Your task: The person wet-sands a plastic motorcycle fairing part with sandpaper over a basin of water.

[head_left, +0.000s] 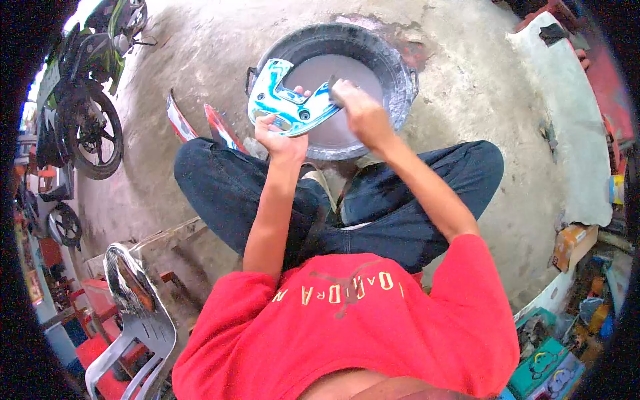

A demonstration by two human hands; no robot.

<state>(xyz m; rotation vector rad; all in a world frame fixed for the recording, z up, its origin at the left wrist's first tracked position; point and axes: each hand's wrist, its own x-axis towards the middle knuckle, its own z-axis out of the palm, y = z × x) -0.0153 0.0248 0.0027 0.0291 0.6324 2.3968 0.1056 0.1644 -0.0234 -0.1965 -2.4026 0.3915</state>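
My left hand point(280, 137) grips the lower left part of a curved blue-and-white motorcycle panel point(270, 100), with its thumb on top and other fingers behind. Round holes show in the panel, and its paint has a patchy, layered look. At the panel's right end, my right hand point(363, 113) is closed on a small dark grey piece that looks like sandpaper point(333, 90), pressed against the edge. Below the panel stands a wide black tub point(313, 35) holding cloudy greyish water point(350, 73). The fingertips of the right hand are partly hidden.
Red-and-white panels point(223, 127) lie left of the tub, by my bent left knee. A motorcycle point(87, 113) stands at far left. A grey plastic chair point(140, 300) is at lower left. Boxes point(547, 363) and clutter line the right side, near a pale sheet point(567, 120).
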